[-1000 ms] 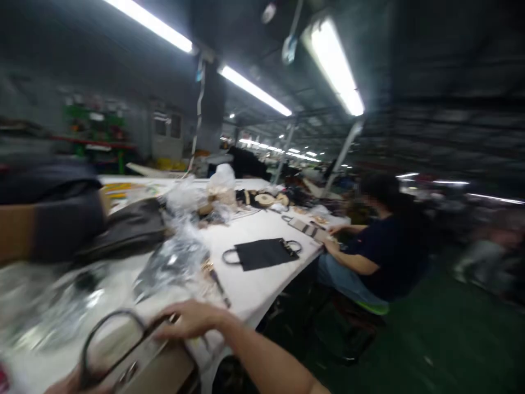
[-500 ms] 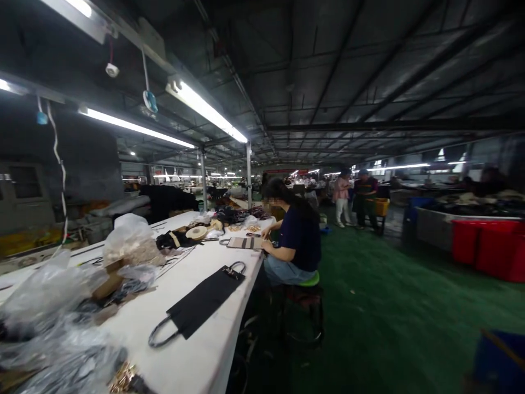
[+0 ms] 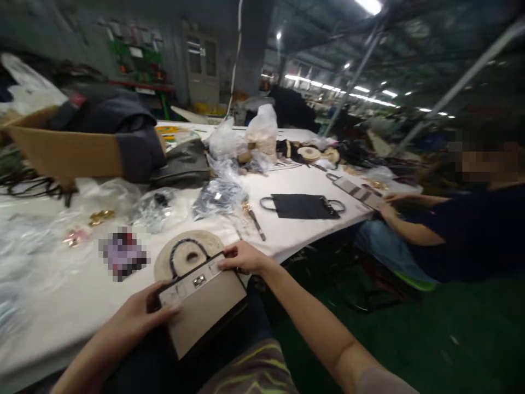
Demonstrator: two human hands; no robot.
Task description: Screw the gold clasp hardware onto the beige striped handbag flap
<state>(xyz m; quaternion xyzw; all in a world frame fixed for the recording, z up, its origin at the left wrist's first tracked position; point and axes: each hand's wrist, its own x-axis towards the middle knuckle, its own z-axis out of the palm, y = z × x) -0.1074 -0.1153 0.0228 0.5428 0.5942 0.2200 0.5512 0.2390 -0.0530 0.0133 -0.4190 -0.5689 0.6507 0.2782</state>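
Observation:
Between my hands is a beige bag panel [image 3: 207, 314] with a dark edge, a pale strip along its top and a small metal fitting [image 3: 199, 281] in the strip's middle. A dark looped handle [image 3: 184, 243] rises from its top edge. My left hand [image 3: 141, 312] grips the left top corner, thumb over the front. My right hand [image 3: 244, 258] pinches the right top corner. The panel is tilted over my lap at the table edge. Behind it a roll of cream tape [image 3: 164, 260] lies flat on the white table [image 3: 283, 180], partly covered by the handle and panel.
A black bag panel with handles [image 3: 301, 206] lies farther right. Plastic bags [image 3: 219, 197], gold metal parts [image 3: 101, 218] and a cardboard box [image 3: 69, 148] of dark cloth stand left. At right a co-worker [image 3: 463, 230] sits with hands on another beige panel [image 3: 353, 190].
The view has swung left and down. My hands and the beige panel they hold now show; earlier neither was in view.

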